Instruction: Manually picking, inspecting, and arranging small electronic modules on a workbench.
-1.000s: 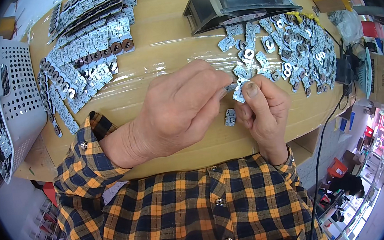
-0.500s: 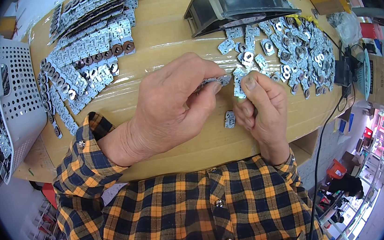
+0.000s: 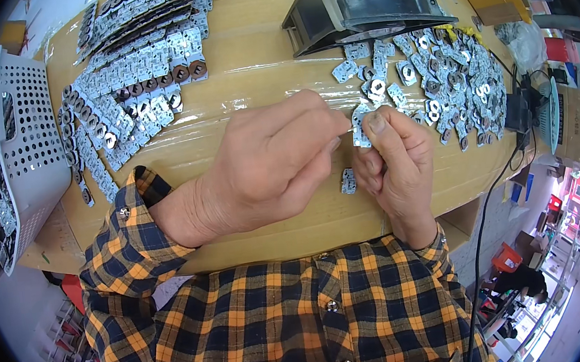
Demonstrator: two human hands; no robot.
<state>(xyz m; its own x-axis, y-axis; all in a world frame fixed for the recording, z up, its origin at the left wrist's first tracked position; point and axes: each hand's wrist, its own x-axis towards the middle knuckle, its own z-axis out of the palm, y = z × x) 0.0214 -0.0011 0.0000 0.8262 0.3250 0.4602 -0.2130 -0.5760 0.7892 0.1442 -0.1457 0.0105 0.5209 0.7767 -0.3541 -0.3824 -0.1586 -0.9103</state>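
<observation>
A small silvery metal plate (image 3: 361,133) sits pinched between both hands, just above the worktop (image 3: 249,65) and a little right of centre. The right hand (image 3: 395,163) closes thumb and forefinger on its right side, thumb on top; the left hand (image 3: 267,166) comes in from the left with its fingers (image 3: 312,118) curled tight onto the plate's left edge. The plate is too covered to tell its long axis; both hands touch it, neither nearer. One loose plate (image 3: 348,180) lies on the worktop just below the grip, between the two hands. To the right spreads a heap of similar plates (image 3: 446,83), near the right hand. Behind it stands a dark tray (image 3: 363,3). Well to the left lie rows of plates (image 3: 131,77) overlapped in strips, and beyond them a perforated white basket (image 3: 25,145).
</observation>
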